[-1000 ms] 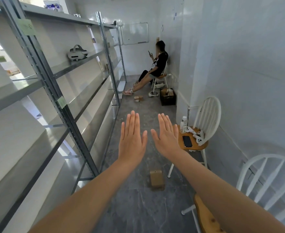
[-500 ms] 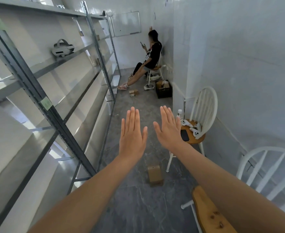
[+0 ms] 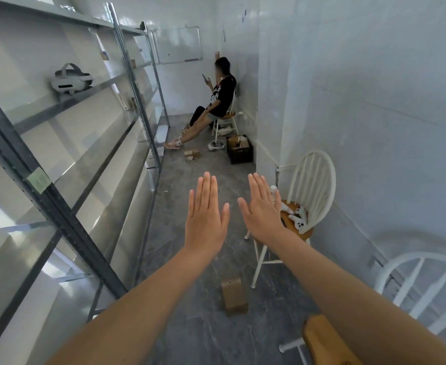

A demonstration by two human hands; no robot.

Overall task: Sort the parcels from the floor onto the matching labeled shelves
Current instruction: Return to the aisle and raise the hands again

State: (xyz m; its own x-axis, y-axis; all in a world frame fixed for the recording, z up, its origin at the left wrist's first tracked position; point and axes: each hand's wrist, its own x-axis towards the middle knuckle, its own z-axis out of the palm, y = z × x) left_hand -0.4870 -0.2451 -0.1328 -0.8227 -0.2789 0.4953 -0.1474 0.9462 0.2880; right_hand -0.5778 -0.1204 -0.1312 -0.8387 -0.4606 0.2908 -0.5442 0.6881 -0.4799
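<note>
My left hand (image 3: 205, 217) and my right hand (image 3: 261, 208) are stretched out side by side, palms down, fingers straight, holding nothing. Below them a small brown cardboard parcel (image 3: 233, 295) lies on the grey floor. Two more small parcels (image 3: 192, 154) lie farther down the aisle, beside a black crate (image 3: 240, 154) with boxes in it. A grey metal shelf rack (image 3: 90, 133) runs along the left wall, with a green label (image 3: 39, 179) stuck on its near post.
A white headset (image 3: 70, 80) rests on an upper shelf. A white chair (image 3: 302, 212) with controllers on its seat stands at the right, a second chair (image 3: 411, 288) nearer. A person (image 3: 215, 104) sits at the far end, legs stretched across the aisle.
The view has shifted forward and tilted slightly; the shelf rack slid left and the near parcel sits lower in frame. Both hands stay flat and empty.
</note>
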